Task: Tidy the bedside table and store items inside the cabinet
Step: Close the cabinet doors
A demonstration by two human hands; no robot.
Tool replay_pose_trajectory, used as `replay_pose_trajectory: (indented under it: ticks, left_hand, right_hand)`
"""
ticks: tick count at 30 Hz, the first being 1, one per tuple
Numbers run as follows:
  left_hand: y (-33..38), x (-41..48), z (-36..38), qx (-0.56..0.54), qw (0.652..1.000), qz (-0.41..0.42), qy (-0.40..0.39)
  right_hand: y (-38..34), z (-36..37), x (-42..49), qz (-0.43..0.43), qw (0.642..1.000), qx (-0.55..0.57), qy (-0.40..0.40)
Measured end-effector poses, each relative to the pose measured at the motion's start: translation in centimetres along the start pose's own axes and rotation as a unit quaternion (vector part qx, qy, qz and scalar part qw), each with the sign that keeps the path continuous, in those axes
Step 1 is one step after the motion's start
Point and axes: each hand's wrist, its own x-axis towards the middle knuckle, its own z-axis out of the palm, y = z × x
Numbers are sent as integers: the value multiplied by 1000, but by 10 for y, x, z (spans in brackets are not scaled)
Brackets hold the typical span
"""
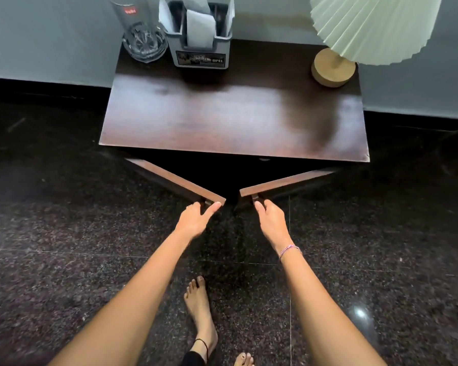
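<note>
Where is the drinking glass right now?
In the head view, the glass stands at the back left corner of the bedside table, just left of the grey paper holder.

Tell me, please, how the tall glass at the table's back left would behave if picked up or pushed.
The glass looks clear and smooth, so probably slippery and fragile. Its thick base suggests weight, yet being tall it may tip if pushed high.

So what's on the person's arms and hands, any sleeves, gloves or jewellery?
The left forearm and right forearm show no sleeves. The left hand and right hand wear no gloves, and no rings are visible. Only the right wrist carries something: a thin braided pink-and-purple thread bracelet.
</note>
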Motion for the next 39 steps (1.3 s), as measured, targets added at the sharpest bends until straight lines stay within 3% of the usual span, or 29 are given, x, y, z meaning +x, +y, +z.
replay_pose_trajectory:
  ticks: [4,10,17,27,33,39]
  left_hand:
    - [6,25,-6,86,995,36,-25]
    - [24,55,-14,87,995,48,6]
    - [37,67,-22,112,993,22,18]
    - [57,85,-28,92,993,70,35]
    - [54,92,-23,88,991,85,50]
    - [56,92,-23,90,993,57,44]
  right_hand:
    - [-4,-1,28,-12,998,-56,39]
    - [-7,5,47,10,991,-132,25]
    - [-25,0,77,25,991,-130,20]
    - [-40,2,93,16,999,-45,-8]
    - [-42,7,106,46,997,-56,-19]
    - [-46,9,107,52,997,-52,-9]
